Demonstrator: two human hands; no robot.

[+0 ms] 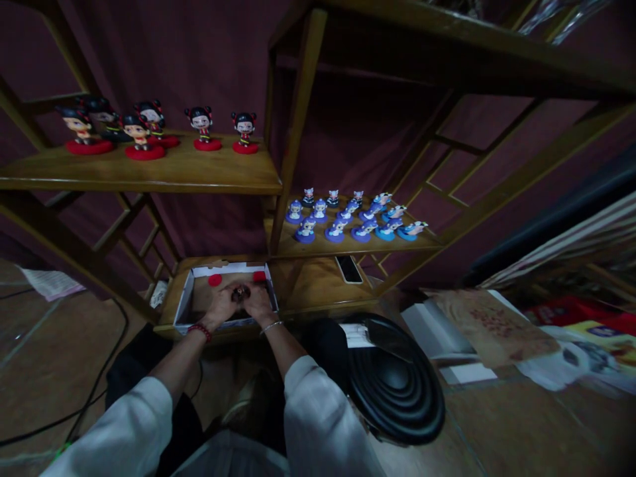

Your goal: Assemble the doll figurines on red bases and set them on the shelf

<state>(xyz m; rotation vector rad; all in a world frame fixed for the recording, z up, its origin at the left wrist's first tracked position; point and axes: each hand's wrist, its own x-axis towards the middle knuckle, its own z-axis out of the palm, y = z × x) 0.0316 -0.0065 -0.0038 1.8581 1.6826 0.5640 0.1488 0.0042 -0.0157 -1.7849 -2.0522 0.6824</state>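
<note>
Above a shallow white cardboard box on the bottom shelf, both my hands meet around one small dark figurine. My left hand, with a red bead bracelet at the wrist, closes on its left side. From the other side my right hand, wearing a thin bracelet, grips it too. Its details are blurred and partly covered by my fingers. Inside the box, a red round disc lies beyond my left hand, and another red piece sits near the far right corner.
Several black-haired figurines on red bases stand on the upper left shelf. Several purple and blue figurines fill the right shelf. A phone lies below them. A black round stool and flattened cardboard are at right.
</note>
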